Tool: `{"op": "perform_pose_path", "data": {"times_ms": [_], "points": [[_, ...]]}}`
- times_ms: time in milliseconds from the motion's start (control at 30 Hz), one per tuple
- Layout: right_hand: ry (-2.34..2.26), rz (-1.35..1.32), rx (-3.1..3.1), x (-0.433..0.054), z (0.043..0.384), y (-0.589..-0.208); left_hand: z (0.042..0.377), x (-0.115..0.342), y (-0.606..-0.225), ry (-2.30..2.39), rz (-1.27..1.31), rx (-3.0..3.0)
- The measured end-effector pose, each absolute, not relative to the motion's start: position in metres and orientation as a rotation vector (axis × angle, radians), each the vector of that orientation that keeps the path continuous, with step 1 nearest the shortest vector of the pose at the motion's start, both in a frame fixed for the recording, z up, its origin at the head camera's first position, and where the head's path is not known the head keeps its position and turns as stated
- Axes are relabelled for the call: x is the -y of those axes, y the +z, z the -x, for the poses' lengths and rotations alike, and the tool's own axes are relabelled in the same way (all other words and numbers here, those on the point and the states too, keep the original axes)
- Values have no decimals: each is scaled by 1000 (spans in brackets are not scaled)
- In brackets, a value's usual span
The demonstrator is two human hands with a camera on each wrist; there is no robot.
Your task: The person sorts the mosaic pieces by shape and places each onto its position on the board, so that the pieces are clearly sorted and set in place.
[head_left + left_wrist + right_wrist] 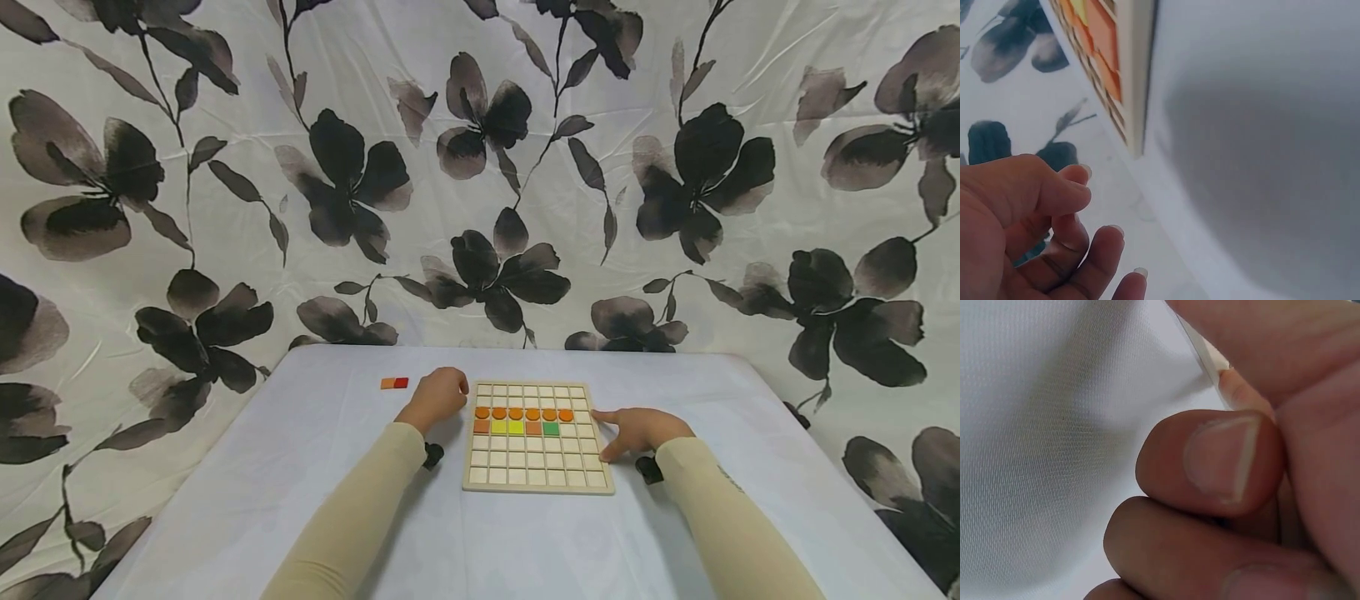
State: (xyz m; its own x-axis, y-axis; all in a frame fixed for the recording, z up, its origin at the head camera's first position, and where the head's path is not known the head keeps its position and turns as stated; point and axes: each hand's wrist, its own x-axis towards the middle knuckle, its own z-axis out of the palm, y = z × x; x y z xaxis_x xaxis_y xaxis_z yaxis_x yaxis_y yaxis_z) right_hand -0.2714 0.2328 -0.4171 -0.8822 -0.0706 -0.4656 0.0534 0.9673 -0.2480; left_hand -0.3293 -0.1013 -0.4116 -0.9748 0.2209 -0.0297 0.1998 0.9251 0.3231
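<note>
A wooden grid board (536,481) lies on the table. Several orange round discs (532,414) line one row; beneath them is a row of square tiles, orange, yellow (507,427) and green (551,429). Close to the board's far left corner, my left hand (437,395) hovers with fingers loosely bent. In the left wrist view its thumb and index finger (1075,175) come near each other, and I see nothing between them. At the board's right edge my right hand (641,429) rests its spread index finger and thumb. Its other fingers (1210,462) are folded in the right wrist view.
An orange tile (387,383) and a red tile (401,382) lie side by side on the white-covered table (300,467), left of the left hand. A flower-patterned cloth (480,192) hangs behind the table's far edge.
</note>
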Motion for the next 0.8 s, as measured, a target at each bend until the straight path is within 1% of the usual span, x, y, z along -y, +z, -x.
{"op": "perform_pose_path", "data": {"times_ms": [400,800], "points": [[-361,14,-2632,-232,269,-415,330,121,-408,418,-262,-3048],[-353,13,-2638,-234,269,-417,336,137,-412,266,-258,-3126]]}}
